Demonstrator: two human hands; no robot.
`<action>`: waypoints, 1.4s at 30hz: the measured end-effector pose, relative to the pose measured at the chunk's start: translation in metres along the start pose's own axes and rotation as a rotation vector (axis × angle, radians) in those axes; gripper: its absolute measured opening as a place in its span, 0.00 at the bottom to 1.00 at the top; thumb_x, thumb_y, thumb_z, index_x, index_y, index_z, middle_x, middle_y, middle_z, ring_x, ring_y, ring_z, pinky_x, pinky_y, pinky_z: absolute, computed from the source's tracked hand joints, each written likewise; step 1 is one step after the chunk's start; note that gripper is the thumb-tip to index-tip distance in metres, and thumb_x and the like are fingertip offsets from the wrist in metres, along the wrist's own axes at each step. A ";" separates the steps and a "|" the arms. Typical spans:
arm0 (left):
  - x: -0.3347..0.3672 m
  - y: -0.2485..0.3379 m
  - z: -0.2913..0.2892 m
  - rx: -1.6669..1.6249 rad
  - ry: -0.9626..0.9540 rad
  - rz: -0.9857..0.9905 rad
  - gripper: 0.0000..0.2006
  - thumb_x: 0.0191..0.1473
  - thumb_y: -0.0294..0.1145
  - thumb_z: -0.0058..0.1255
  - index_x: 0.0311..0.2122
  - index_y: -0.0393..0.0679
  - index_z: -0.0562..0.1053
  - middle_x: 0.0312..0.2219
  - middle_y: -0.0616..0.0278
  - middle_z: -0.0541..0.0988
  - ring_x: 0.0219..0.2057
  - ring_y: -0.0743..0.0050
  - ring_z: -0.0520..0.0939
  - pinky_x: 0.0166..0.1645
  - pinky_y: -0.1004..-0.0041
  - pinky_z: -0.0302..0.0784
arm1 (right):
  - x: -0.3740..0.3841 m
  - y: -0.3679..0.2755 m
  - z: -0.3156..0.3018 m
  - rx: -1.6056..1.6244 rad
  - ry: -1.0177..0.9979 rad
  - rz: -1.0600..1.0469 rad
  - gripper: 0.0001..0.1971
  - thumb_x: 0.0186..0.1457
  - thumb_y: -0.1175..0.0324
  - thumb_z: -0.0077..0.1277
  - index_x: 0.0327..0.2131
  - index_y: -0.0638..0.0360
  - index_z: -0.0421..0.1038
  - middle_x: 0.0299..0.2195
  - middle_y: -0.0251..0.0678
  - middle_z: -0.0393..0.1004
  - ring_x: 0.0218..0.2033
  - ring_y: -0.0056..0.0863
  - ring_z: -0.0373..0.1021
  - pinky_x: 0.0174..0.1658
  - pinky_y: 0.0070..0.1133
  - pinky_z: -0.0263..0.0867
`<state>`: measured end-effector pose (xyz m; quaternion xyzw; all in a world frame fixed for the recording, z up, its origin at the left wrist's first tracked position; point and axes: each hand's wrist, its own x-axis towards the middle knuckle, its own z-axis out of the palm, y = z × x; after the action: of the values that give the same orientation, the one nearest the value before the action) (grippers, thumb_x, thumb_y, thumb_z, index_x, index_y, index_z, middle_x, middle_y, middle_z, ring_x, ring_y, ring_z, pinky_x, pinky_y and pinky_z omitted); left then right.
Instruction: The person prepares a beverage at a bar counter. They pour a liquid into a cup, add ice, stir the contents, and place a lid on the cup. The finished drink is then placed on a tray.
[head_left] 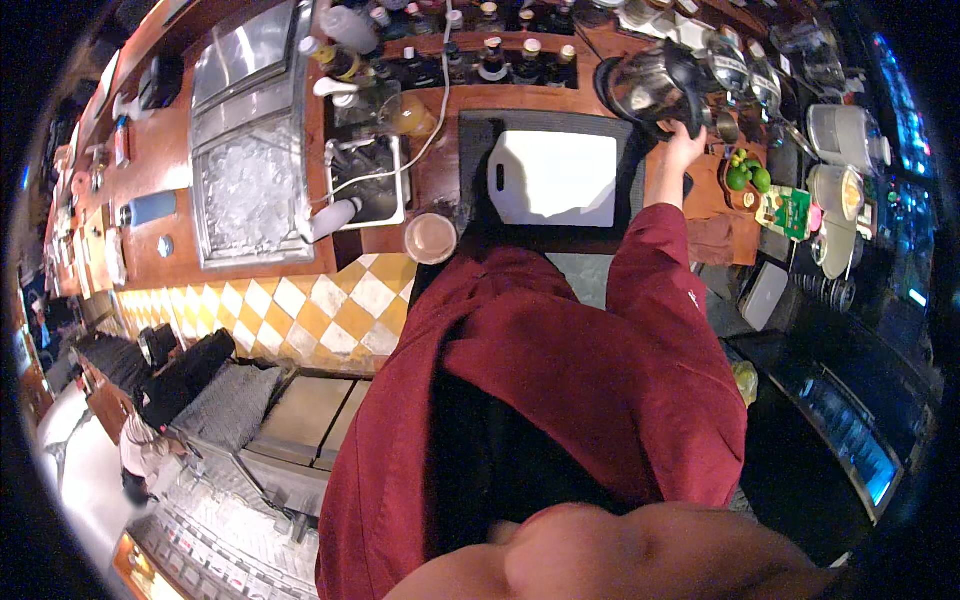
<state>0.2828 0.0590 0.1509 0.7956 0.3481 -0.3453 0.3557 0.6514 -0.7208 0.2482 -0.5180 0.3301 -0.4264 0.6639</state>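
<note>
My right arm in a dark red sleeve reaches to the back right of the counter. There my right hand (682,147) is closed at the black handle of a kettle (645,88) with shiny sides. Its fingertips are partly hidden by the handle. Close by the kettle stands a small metal cup (726,126). A white cutting board (558,178) lies on a black mat (478,128) in front of me. My left hand is not in view.
An ice bin (247,192) and a small sink (366,180) are set into the counter at left. A drink glass (430,238) stands near the front edge. Bottles (492,62) line the back. Limes (739,177) sit in a bowl at right, beside a green packet (785,213).
</note>
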 end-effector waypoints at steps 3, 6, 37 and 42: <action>-0.005 0.010 0.009 0.006 -0.032 -0.013 0.15 0.53 0.36 0.54 0.41 0.38 0.71 0.33 0.55 0.79 0.35 0.65 0.79 0.39 0.68 0.73 | 0.025 0.014 -0.010 -0.103 -0.046 0.003 0.19 0.38 0.87 0.49 0.38 0.61 0.69 0.30 0.31 0.73 0.28 0.23 0.70 0.35 0.20 0.67; -0.009 0.011 0.010 0.015 -0.039 -0.022 0.14 0.53 0.36 0.54 0.41 0.38 0.71 0.33 0.55 0.79 0.35 0.66 0.79 0.39 0.68 0.73 | 0.033 0.013 -0.008 -0.193 0.002 -0.031 0.15 0.41 0.85 0.52 0.35 0.61 0.70 0.29 0.30 0.73 0.28 0.22 0.69 0.35 0.19 0.66; -0.023 0.203 -0.132 -0.254 0.777 0.461 0.09 0.53 0.30 0.52 0.38 0.38 0.72 0.31 0.57 0.75 0.33 0.65 0.76 0.41 0.69 0.71 | -0.053 -0.004 -0.001 -1.132 0.116 -0.761 0.38 0.41 0.56 0.64 0.50 0.67 0.56 0.47 0.53 0.58 0.48 0.50 0.56 0.51 0.44 0.54; 0.041 0.275 -0.223 -0.030 0.815 0.709 0.14 0.45 0.27 0.55 0.40 0.40 0.72 0.35 0.55 0.73 0.39 0.58 0.74 0.46 0.65 0.69 | -0.195 -0.054 0.067 -0.735 -0.180 -0.618 0.18 0.50 0.78 0.52 0.45 0.66 0.60 0.41 0.42 0.61 0.37 0.31 0.62 0.43 0.27 0.63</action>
<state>0.5909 0.1129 0.3213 0.9288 0.1727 0.1378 0.2977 0.6166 -0.5215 0.3166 -0.8267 0.2310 -0.4124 0.3053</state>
